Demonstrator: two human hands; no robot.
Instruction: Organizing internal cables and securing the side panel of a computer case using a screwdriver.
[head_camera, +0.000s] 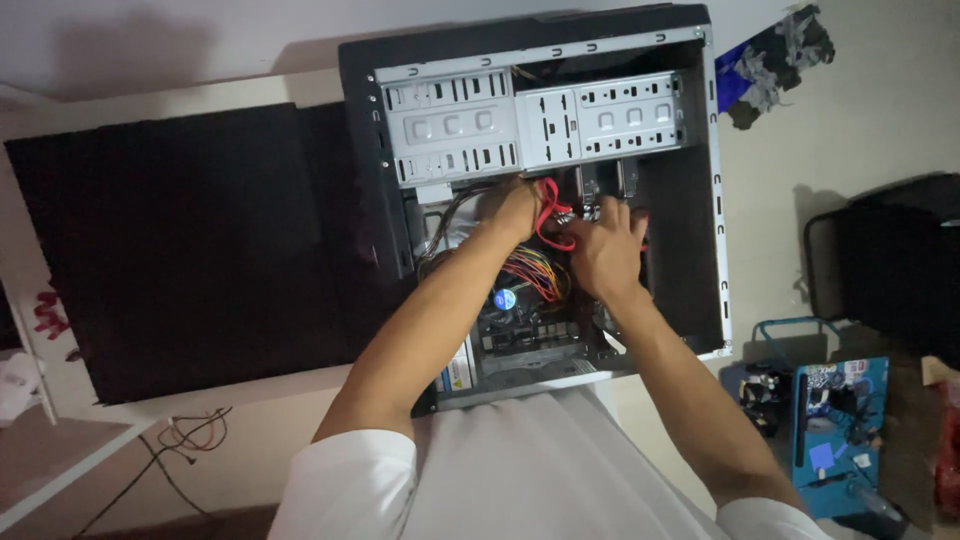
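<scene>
A: Where are the hands working?

B: Both are reaching into the open computer case (700, 180), which is lying on its side on the table (250, 400). The left hand (520, 210) is curling around the red cable (545, 225) just below the metal drive cage (530, 125); its grip is looking clenched on that cable.

A: And the other?

B: The right hand (605, 250) is pressing in just beside it, fingers bent among the connectors. I cannot tell whether its grip is grasping anything. The bundle of coloured wires (535, 272) is lying between the wrists, above the motherboard (520, 330).

A: Anything nearby?

B: A black mat (180, 250) is lying left of the case, and a blue toolbox (840, 430) is sitting at the right.
</scene>
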